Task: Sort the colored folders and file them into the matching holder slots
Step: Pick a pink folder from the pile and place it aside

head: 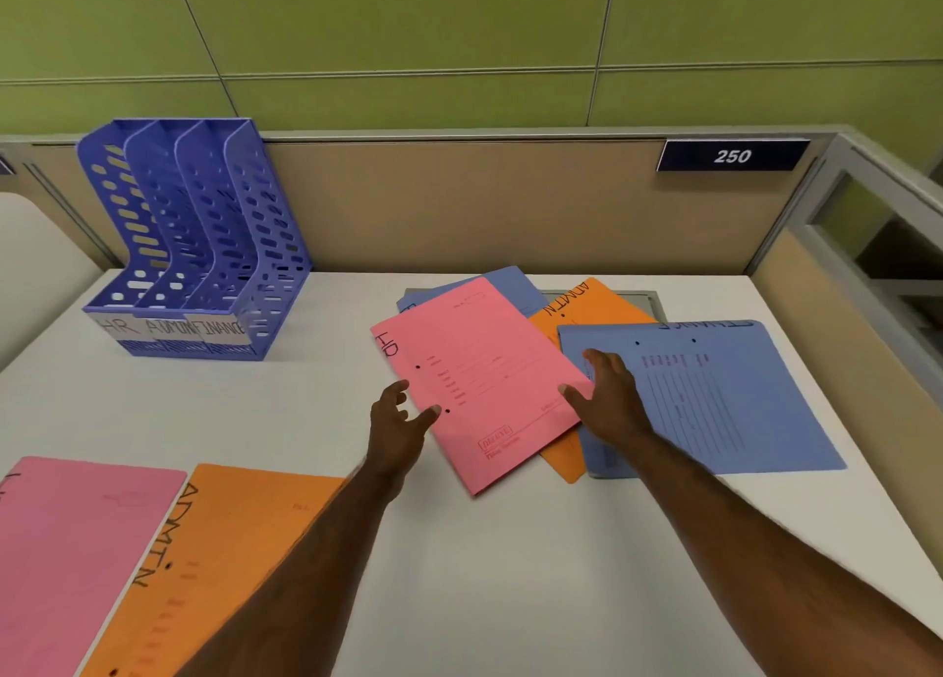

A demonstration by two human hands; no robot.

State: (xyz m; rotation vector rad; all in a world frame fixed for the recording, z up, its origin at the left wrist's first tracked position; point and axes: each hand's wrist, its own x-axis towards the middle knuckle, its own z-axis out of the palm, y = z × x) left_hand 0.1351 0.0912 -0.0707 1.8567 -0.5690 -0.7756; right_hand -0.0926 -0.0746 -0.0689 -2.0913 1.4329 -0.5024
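A pink folder marked HR (479, 375) lies on top of a loose pile in the middle of the desk. My left hand (398, 424) is at its left edge, fingers apart, thumb touching the cover. My right hand (610, 395) rests at its right edge, thumb on the pink cover, fingers over a blue folder (714, 401). An orange ADMIN folder (592, 304) and another blue folder (510, 283) lie underneath. The blue three-slot holder (204, 247), labelled HR, ADMIN and FINANCE, stands empty at the back left.
A second pink folder (66, 564) and a second orange ADMIN folder (224, 564) lie side by side at the front left. A beige partition (459, 201) with a "250" sign (732, 155) closes the back; a glass-panelled partition (867, 268) closes the right.
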